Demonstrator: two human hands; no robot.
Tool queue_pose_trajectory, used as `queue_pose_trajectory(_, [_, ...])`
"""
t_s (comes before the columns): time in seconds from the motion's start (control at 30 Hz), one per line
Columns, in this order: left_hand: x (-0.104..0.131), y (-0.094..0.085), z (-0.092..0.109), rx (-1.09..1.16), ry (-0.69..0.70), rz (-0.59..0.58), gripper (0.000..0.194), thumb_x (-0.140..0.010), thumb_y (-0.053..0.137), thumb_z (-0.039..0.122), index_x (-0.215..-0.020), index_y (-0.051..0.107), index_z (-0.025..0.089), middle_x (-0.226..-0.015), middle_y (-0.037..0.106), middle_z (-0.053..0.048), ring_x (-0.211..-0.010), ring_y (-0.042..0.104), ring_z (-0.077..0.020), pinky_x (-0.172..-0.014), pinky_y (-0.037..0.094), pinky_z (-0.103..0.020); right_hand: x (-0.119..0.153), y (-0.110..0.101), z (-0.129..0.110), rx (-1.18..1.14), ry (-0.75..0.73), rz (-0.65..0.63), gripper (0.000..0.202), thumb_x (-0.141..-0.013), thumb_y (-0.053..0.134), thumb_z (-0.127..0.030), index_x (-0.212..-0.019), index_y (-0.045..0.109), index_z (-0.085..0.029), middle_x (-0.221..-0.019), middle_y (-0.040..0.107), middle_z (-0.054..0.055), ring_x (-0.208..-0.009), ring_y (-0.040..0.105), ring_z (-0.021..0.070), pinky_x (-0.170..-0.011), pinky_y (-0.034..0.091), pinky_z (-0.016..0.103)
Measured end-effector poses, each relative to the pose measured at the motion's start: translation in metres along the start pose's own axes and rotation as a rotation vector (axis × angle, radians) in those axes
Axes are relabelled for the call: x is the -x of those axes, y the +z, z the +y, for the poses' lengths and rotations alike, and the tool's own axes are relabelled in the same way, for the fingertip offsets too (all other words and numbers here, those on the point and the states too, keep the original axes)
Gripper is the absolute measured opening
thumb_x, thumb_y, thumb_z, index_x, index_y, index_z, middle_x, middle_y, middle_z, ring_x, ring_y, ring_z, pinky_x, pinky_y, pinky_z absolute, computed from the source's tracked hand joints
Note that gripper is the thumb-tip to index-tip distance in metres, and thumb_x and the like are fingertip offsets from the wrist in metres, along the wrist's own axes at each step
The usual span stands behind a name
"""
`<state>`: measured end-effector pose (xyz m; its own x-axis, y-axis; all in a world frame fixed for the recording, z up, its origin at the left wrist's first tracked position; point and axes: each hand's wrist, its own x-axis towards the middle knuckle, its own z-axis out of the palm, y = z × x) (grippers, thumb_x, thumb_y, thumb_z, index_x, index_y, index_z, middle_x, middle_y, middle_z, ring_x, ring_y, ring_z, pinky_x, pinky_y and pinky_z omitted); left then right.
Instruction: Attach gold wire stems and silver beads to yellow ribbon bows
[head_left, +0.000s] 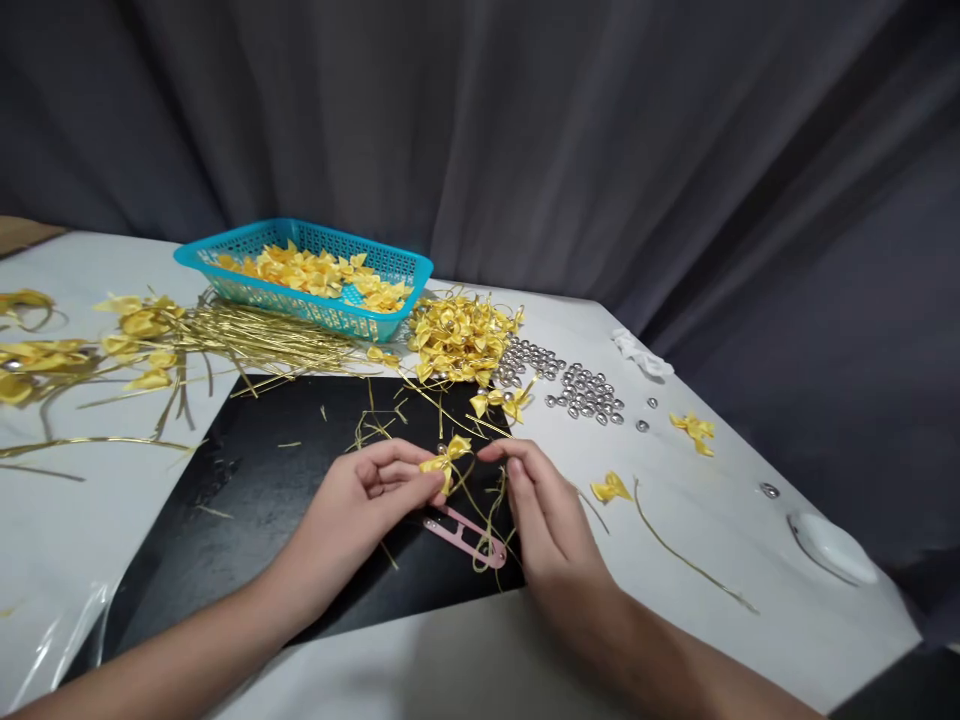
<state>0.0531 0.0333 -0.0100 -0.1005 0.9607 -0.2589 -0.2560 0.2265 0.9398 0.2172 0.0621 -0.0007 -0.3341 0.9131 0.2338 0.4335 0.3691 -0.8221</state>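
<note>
Between the thumb and fingers of my left hand (382, 488) is a small yellow ribbon bow (451, 456), held above a black mat (277, 500). A gold cord trails down from the bow's right side. Just right of the bow is my right hand (544, 505), its index finger extended and apart from the thumb, with nothing visible between them. Under the hands lies a pink tool (461, 532) on the mat, with loops of thin gold cord over its right end.
A blue basket (300, 300) of yellow bows stands at the back. Beside it are gold cords (262, 338), a pile of bows (461, 335) and silver gems (589, 393). Loose bows, a white tissue (642, 355) and a white oval object (834, 548) lie rightward.
</note>
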Motion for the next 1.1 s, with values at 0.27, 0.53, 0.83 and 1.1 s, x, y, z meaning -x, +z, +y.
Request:
queue_pose_trajectory(0.27, [0.001, -0.001, -0.001, -0.048, 0.068, -0.02, 0.016, -0.065, 0.071, 0.029, -0.074, 0.067, 0.016, -0.061, 0.068, -0.001, -0.061, 0.061, -0.013, -0.061, 0.045, -0.022, 0.006, 0.003, -0.005, -0.155, 0.006, 0.01, 0.011, -0.087, 0.049, -0.028, -0.094, 0.055, -0.021, -0.08, 0.066, 0.003, -0.037, 0.044, 0.0042, -0.037, 0.041, 0.018])
queue_pose_trajectory(0.53, [0.003, 0.003, 0.003, -0.008, 0.026, -0.077, 0.01, -0.063, 0.07, 0.027, -0.063, 0.069, 0.017, -0.06, 0.068, -0.003, -0.058, 0.061, -0.0156, -0.057, 0.048, -0.025, 0.007, 0.014, -0.005, -0.127, -0.043, -0.025, 0.009, -0.082, 0.055, -0.023, -0.074, 0.057, -0.019, -0.063, 0.065, 0.002, -0.045, 0.057, 0.009, -0.041, 0.047, 0.018])
queue_pose_trajectory(0.83, [0.005, 0.002, 0.001, -0.048, 0.134, -0.124, 0.006, -0.069, 0.066, 0.023, -0.067, 0.07, 0.018, -0.06, 0.065, 0.0, -0.056, 0.057, -0.0106, -0.053, 0.045, -0.018, 0.006, 0.016, -0.001, -0.09, -0.094, -0.044, 0.009, -0.082, 0.056, -0.021, -0.073, 0.058, -0.019, -0.062, 0.064, 0.0, -0.044, 0.055, 0.0075, -0.04, 0.044, 0.017])
queue_pose_trajectory(1.1, [0.003, 0.0, -0.002, -0.125, 0.209, -0.056, 0.01, -0.073, 0.064, 0.026, -0.067, 0.064, 0.018, -0.062, 0.061, 0.002, -0.06, 0.056, -0.0107, -0.054, 0.043, -0.018, 0.008, 0.018, 0.004, 0.038, -0.238, -0.036, 0.008, -0.083, 0.054, -0.018, -0.084, 0.062, -0.017, -0.068, 0.067, 0.002, -0.052, 0.06, 0.0094, -0.048, 0.049, 0.019])
